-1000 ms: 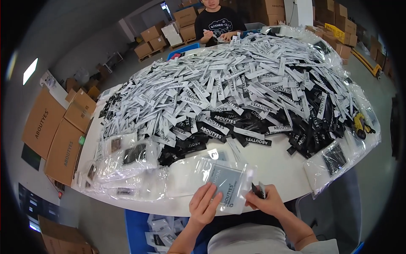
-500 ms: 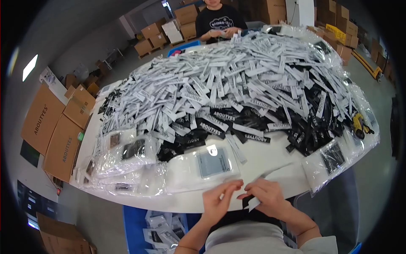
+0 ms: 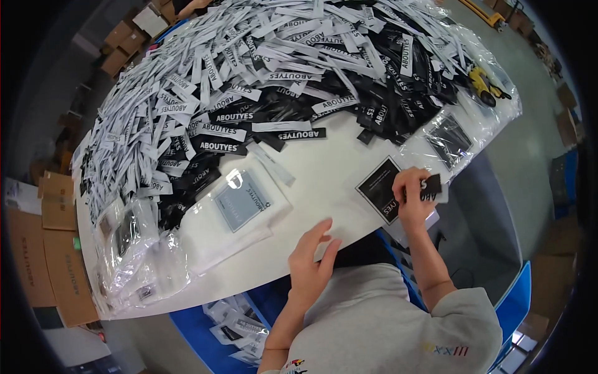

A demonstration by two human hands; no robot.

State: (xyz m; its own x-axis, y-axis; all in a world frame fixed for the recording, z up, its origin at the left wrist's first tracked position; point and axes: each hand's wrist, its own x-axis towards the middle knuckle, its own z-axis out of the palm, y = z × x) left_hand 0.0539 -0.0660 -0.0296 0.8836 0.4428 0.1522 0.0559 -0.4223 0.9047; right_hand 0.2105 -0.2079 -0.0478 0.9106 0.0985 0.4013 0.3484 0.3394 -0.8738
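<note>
My right hand (image 3: 412, 194) is closed on a black strip with white lettering (image 3: 431, 186), which sticks out past the fingers on the right. Just left of that hand a black square panel with a white border (image 3: 378, 189) lies at the table's front edge, partly covered by the fingers; I cannot tell whether it is a card or part of a bag. Over the near edge my left hand (image 3: 311, 258) hovers with thumb and fingers apart, holding nothing. A stack of clear plastic bags with a grey printed panel (image 3: 242, 202) lies on the table to its upper left.
A big heap of white and black strips (image 3: 274, 68) covers the far part of the table (image 3: 317, 168). Wrapped bag packs lie at left (image 3: 128, 240) and right (image 3: 448, 140). Yellow-handled scissors (image 3: 483, 86) rest far right. A blue bin (image 3: 187, 330) with filled bags and a grey bin (image 3: 479, 212) stand below.
My view has tilted down and turned. My hands, close together before, are now apart: the right has moved rightward to the black panel with the strip, and the left has opened near the body.
</note>
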